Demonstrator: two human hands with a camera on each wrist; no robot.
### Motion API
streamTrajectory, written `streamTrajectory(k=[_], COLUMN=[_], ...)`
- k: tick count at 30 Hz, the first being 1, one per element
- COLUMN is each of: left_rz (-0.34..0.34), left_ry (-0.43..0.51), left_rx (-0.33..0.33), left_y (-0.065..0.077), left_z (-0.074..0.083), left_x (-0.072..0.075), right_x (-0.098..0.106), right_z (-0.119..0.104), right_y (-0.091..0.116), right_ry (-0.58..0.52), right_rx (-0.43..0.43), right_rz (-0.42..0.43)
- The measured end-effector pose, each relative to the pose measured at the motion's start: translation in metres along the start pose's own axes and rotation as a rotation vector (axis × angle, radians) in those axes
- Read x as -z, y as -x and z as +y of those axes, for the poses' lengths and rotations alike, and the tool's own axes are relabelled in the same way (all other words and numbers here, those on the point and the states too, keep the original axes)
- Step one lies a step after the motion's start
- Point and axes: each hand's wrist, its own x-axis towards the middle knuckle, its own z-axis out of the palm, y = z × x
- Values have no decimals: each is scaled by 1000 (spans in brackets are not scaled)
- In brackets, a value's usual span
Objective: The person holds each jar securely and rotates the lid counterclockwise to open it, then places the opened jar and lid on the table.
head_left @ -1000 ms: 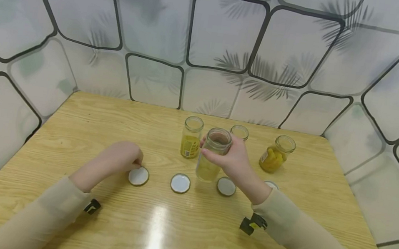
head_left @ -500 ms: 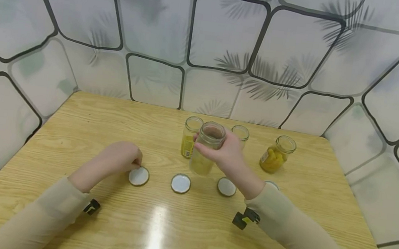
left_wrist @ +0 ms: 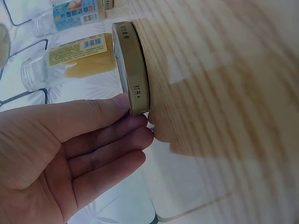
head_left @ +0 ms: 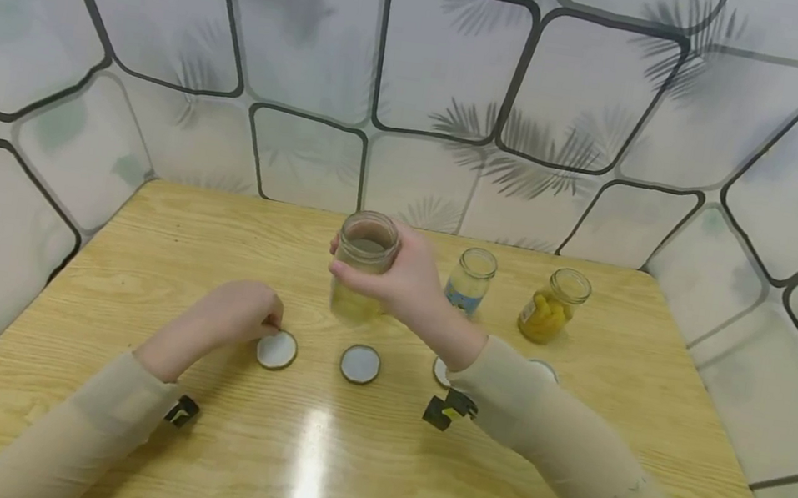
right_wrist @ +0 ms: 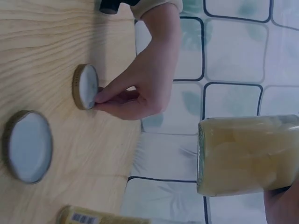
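My left hand (head_left: 234, 316) pinches the rim of a gold-edged, white-lined jar lid (head_left: 276, 350) lying on the wooden table; in the left wrist view the thumb sits on the near edge of this lid (left_wrist: 136, 70). My right hand (head_left: 410, 280) grips a lidless glass jar (head_left: 354, 300) of pale yellow contents, raised upright over the table to the right of my left hand. Big pale pieces show through that jar (right_wrist: 243, 154) in the right wrist view. A yellow-labelled jar (left_wrist: 77, 56) stands beyond the lid in the left wrist view, hidden from the head camera.
A second lid (head_left: 360, 363) lies right of the pinched one; two more lids are partly covered by my right arm. A blue-labelled open jar (head_left: 470, 284) and an open jar with yellow pieces (head_left: 548, 312) stand behind right. A patterned wall (head_left: 424, 176) borders the table.
My right hand has carried the jar leftward and slightly up, passing in front of the yellow-labelled jar and uncovering the blue-labelled one. My left hand stays at the lid.
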Motion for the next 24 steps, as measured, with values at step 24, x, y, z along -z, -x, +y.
streamTrajectory(k=[24], left_rz=[-5], left_ry=[7], left_rx=[4], left_y=[0], left_z=[-1], left_x=[2], right_x=[-54], right_z=[50], right_y=[-45], right_ry=[62], right_rx=[-203], right_rz=[35])
